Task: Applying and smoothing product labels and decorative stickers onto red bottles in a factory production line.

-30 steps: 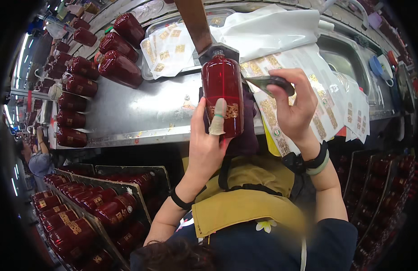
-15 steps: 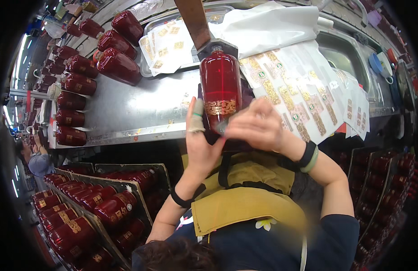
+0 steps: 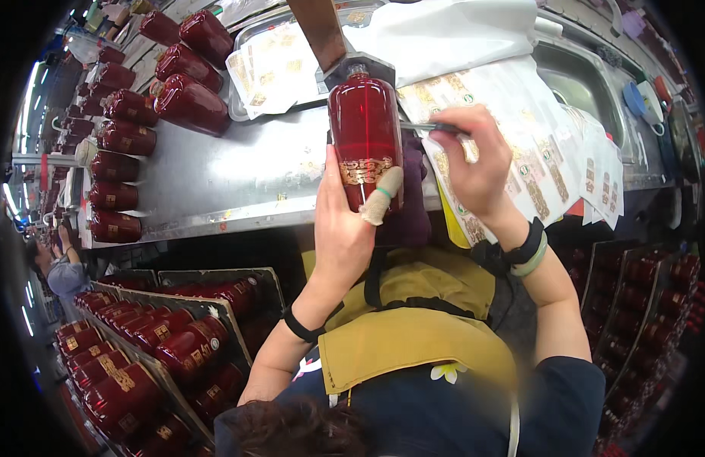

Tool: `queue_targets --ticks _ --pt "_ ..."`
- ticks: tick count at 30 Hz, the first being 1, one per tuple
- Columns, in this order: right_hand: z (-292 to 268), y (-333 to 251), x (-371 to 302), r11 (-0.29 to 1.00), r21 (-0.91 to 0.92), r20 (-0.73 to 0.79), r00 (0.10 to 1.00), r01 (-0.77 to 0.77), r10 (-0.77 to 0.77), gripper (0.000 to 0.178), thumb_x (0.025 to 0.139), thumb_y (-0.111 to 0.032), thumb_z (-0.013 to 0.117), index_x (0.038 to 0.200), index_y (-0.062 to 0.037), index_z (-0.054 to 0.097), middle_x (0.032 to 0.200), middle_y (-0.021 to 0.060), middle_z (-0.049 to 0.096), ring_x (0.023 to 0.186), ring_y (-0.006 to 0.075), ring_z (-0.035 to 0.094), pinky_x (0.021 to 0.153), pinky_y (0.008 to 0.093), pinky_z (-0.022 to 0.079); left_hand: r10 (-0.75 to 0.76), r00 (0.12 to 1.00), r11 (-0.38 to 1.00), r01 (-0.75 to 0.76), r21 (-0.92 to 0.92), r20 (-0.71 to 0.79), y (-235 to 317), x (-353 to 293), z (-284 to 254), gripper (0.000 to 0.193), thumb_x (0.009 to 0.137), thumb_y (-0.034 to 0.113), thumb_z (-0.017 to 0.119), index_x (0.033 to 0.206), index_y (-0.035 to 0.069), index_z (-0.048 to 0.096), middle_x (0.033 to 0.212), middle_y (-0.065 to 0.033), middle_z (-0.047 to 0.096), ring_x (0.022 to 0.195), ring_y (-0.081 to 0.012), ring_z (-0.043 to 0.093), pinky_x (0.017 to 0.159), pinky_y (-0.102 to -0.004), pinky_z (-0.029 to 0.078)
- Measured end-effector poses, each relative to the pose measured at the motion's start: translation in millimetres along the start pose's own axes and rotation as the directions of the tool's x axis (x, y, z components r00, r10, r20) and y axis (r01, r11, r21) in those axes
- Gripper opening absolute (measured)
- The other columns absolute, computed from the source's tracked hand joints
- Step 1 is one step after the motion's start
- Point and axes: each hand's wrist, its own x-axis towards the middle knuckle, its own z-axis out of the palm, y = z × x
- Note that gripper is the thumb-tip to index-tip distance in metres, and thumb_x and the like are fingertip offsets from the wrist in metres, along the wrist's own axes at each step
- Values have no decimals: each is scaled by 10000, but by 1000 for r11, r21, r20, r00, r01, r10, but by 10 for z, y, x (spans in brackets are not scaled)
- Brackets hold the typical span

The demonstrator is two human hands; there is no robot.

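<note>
A dark red glass bottle (image 3: 364,126) lies with its neck pointing away from me, and a gold patterned decal (image 3: 360,170) crosses its lower part. My left hand (image 3: 343,240) is closed around the bottle's base end. Its thumb, wrapped in a beige cloth cover (image 3: 383,196), presses on the glass beside the decal. To the right of the bottle, my right hand (image 3: 482,156) pinches a slim grey metal tool, apparently tweezers (image 3: 418,126), whose tip points at the bottle's side. Beneath this hand lies a white sheet of gold decals (image 3: 531,156).
Red bottles (image 3: 192,103) stand on the metal table (image 3: 238,171) at the left. A wooden post (image 3: 318,30) rises behind the bottle's neck. Decal cards (image 3: 272,72) lie in a tray, and a sink (image 3: 577,76) is at the right. Crates of bottles (image 3: 185,335) flank me; another person (image 3: 63,270) is far left.
My right hand has moved from the bottle's base to the right, and the tweezers now show in it. My left hand has gone from the bottle's side to grip its base, thumb on top.
</note>
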Motion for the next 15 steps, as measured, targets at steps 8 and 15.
queue_targets --ticks 8,15 --pt "53 -158 -141 917 -89 271 895 389 -354 175 810 -124 740 978 -160 773 978 -17 731 918 158 625 813 333 469 -132 984 956 96 -278 -116 -82 -149 110 820 751 -59 790 1513 90 525 1598 -355 324 1361 -485 506 1118 -470 444" --pt "153 -30 229 968 -167 153 975 186 -161 227 765 -67 811 982 -111 762 952 23 744 825 207 661 788 354 469 -347 938 861 317 -398 -5 -329 -77 83 864 741 52 892 1491 -67 479 1387 -187 636 1308 -255 592 1148 -390 429"
